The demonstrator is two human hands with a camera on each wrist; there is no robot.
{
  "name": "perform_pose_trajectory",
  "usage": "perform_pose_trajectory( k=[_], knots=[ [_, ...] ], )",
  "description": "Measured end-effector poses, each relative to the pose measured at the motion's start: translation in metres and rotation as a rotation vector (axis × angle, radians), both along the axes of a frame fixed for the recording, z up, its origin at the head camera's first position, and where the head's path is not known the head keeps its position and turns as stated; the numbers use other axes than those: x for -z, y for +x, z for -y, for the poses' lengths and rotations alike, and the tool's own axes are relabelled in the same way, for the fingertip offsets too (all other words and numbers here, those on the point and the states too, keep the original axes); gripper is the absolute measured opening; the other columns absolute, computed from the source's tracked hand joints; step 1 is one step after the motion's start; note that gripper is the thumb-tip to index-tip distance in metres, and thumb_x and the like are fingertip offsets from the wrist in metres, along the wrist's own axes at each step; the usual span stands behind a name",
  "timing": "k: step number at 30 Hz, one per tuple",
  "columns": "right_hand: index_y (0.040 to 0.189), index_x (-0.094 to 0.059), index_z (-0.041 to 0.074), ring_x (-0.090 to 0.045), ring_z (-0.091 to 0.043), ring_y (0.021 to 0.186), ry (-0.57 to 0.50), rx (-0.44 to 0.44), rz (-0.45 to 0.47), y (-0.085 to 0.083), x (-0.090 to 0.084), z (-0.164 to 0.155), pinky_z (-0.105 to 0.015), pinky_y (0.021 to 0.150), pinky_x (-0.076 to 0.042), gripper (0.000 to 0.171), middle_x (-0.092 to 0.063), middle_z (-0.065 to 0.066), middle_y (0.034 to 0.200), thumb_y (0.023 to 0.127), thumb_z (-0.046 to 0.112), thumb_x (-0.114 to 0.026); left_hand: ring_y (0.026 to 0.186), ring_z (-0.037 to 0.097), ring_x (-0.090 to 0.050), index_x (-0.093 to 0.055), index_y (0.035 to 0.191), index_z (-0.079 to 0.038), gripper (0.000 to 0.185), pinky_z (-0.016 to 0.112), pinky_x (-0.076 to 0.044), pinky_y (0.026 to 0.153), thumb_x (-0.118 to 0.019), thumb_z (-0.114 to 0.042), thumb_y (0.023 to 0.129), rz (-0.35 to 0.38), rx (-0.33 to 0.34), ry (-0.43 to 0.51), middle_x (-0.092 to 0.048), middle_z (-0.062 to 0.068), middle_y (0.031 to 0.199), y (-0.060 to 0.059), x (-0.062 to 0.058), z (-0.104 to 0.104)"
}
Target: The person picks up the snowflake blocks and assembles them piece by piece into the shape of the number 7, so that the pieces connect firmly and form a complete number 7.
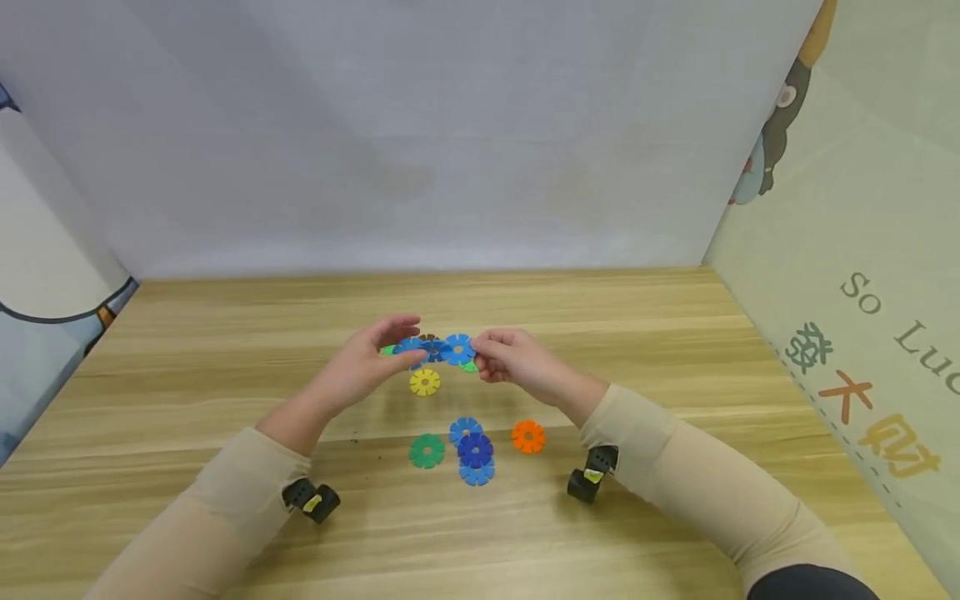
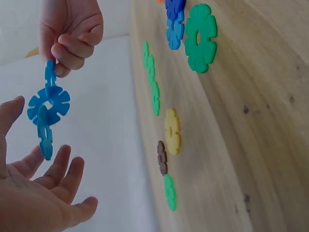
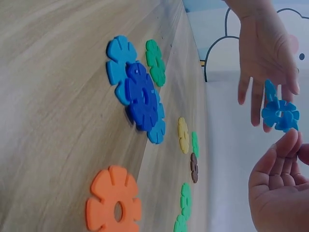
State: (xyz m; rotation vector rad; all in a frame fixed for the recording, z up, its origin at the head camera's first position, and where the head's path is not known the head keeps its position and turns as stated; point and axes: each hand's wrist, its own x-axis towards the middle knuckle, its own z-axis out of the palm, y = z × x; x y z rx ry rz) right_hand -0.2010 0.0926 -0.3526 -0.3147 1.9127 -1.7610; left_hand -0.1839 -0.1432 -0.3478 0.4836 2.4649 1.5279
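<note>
Table: I'm over a pale wooden tabletop point(image 1: 675, 517), with the work held above its middle.
Left hand point(image 1: 367, 367): fingers spread and nearly straight, cupped under the left end of the piece; I see no grip from it.
Right hand point(image 1: 517, 358): fingers curled, pinching the right end of the piece, and the only hand gripping it.
Piece: a small chain of interlocked blue plastic snowflake discs point(image 1: 435, 347), held off the table between both hands, long axis running left to right.
Chain count: I make out three blue discs in the left wrist view point(image 2: 47, 104).
Loose discs near: green point(image 1: 427, 451), orange point(image 1: 528, 437), one dark blue point(image 1: 475, 450) stacked over two light blue.
Loose discs under the hands: yellow point(image 1: 424, 382), brown point(image 2: 162, 158) and some green ones; I can't count those greens surely.
</note>
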Motion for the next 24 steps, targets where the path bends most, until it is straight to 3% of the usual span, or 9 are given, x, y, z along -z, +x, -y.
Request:
perform_pose_trajectory(
  k=[7, 15, 20, 24],
  knots=[
    [0.091, -0.052, -0.004, -0.050, -0.012, 0.066, -0.020, -0.007, 0.014, 0.003, 0.004, -0.002, -0.030, 0.075, -0.048, 0.024, -0.054, -0.003, 0.075, 0.100, 0.016, -0.044, 0.126, 0.033, -0.040, -0.036, 0.142, -0.005, 0.075, 0.051, -0.033, 0.102, -0.071, -0.036, 0.083, -0.240, 0.017, -0.245, -0.047, 0.014, 0.135, 0.004, -0.005, -0.020],
    [0.096, -0.052, -0.005, -0.052, -0.011, 0.067, -0.014, -0.015, 0.035, 0.005, 0.009, 0.001, -0.031, 0.078, -0.048, 0.023, -0.054, -0.003, 0.077, 0.100, 0.016, -0.044, 0.116, 0.029, -0.051, -0.044, 0.138, -0.007, 0.073, 0.048, -0.039, 0.097, -0.074, -0.038, 0.080, -0.301, 0.023, -0.336, -0.058, 0.008, 0.124, 0.007, -0.003, -0.029],
    [0.098, -0.052, -0.006, -0.052, -0.011, 0.066, -0.011, -0.013, 0.044, 0.005, 0.011, 0.003, -0.032, 0.079, -0.048, 0.023, -0.054, -0.004, 0.078, 0.100, 0.015, -0.044, 0.110, 0.024, -0.056, -0.051, 0.133, -0.006, 0.066, 0.053, -0.025, 0.105, -0.074, -0.039, 0.079, -0.344, 0.020, -0.390, -0.061, 0.007, 0.121, 0.005, -0.001, -0.033],
    [0.093, -0.054, 0.001, -0.052, -0.010, 0.066, -0.010, -0.016, 0.042, 0.006, 0.011, 0.004, -0.034, 0.079, -0.048, 0.019, -0.055, -0.003, 0.077, 0.100, 0.014, -0.044, 0.115, 0.027, -0.054, -0.054, 0.130, -0.006, 0.063, 0.059, -0.016, 0.106, -0.074, -0.037, 0.079, -0.373, 0.026, -0.460, -0.059, 0.009, 0.123, 0.006, -0.001, -0.036]
  ],
)
